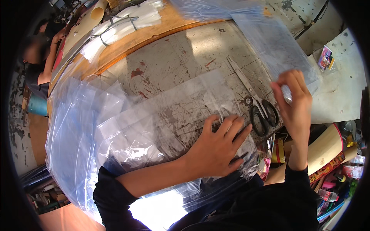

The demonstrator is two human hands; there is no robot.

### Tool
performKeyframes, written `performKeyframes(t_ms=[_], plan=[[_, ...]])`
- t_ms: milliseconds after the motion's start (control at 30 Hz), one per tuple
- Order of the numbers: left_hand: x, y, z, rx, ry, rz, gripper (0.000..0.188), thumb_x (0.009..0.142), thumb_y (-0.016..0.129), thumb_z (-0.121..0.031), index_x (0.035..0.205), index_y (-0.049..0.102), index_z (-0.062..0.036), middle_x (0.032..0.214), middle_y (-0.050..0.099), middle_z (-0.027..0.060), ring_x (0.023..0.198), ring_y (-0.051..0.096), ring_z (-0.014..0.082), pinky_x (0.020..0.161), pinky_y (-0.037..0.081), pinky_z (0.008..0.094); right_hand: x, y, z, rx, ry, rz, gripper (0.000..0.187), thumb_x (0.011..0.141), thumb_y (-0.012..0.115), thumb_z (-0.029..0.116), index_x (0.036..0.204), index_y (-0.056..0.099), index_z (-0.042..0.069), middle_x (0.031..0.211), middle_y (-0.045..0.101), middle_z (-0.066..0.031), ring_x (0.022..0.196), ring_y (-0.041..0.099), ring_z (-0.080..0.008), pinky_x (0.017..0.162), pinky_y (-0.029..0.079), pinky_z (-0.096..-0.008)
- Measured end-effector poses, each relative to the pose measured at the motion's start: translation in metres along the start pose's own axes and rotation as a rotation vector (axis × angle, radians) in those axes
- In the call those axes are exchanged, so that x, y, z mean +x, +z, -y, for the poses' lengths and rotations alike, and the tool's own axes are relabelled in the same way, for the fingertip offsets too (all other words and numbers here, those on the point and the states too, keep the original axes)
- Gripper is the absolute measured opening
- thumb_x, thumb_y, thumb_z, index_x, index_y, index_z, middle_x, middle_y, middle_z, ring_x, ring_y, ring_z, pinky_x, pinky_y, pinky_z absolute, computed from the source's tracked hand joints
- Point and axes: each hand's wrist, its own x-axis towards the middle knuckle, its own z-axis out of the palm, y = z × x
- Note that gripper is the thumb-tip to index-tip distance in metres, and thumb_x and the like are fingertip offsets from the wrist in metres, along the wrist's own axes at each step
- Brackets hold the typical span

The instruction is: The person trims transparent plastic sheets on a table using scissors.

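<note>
Clear plastic sheet on scratched table, under left hand, fingers spread. Black-handled scissors just right of it. Right hand curled over bluish film; can't tell if pinching. Tied white bundle farthest.

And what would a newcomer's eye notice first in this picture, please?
Probably the shiny clear plastic, spread over the left and near parts of the table and catching bright reflections. Next, perhaps, the black-handled scissors, lying right of centre on the scratched tabletop. The white glare at the bottom edge, left of centre, also stands out.
</note>
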Motion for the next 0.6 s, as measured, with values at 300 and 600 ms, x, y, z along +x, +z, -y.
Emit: performKeyframes(t_ms=[300,600], plan=[[0.003,-0.001,0.001,0.029,-0.127,0.021,0.082,0.072,0.058,-0.054,0.133,0.032,-0.0053,0.136,0.029,0.0160,0.127,0.028,0.0270,0.096,0.019,0.0598,-0.068,-0.030,0.000,0.046,0.338,0.146,0.027,0.073,0.064,0.001,0.099,0.056,0.002,0.091,0.056,-0.0133,0.083,0.055,-0.0298,0.071,0.044,-0.0368],[0.012,-0.028,0.016,0.016,-0.076,0.138,0.052,0.083,0.056,-0.034,0.130,0.041,-0.0160,0.136,0.033,0.0084,0.125,0.032,0.0213,0.097,0.022,0.0552,-0.070,0.003,0.012,-0.013,0.246,0.286,0.040,0.074,0.064,0.005,0.111,0.049,0.002,0.095,0.050,-0.0161,0.090,0.050,-0.0345,0.076,0.043,-0.0413]])
